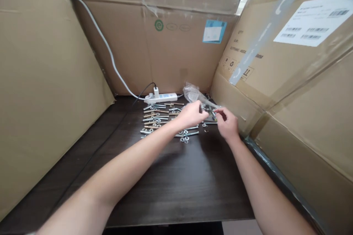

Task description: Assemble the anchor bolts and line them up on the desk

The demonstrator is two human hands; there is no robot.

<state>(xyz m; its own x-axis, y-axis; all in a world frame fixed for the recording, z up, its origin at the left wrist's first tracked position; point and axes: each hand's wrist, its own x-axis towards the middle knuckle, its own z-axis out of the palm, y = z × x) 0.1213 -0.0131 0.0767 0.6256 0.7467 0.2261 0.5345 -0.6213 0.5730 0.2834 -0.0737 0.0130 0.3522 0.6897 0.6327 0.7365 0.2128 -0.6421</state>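
Note:
My left hand [193, 114] reaches over the right part of the laid-out hardware, its fingers closed in a pinch at the clear plastic bag [193, 91]. What sits between those fingertips is too small to make out. Just to the right, my right hand [227, 122] pinches a small silvery piece that looks like a bolt [214, 114]. Dark and shiny small parts lie around the fingertips of both hands. On the dark table, silver and brass-coloured bolts [156, 119] lie in rows with nuts and washers [186, 138] beside them. My left forearm hides some of the rows.
A white power strip [162, 97] with a plug stands behind the rows. Its white cable [106, 46] runs up left, and a black cord [107, 136] crosses the table [176, 183]. Cardboard boxes wall in the left [46, 80], back [176, 55] and right [298, 80] sides.

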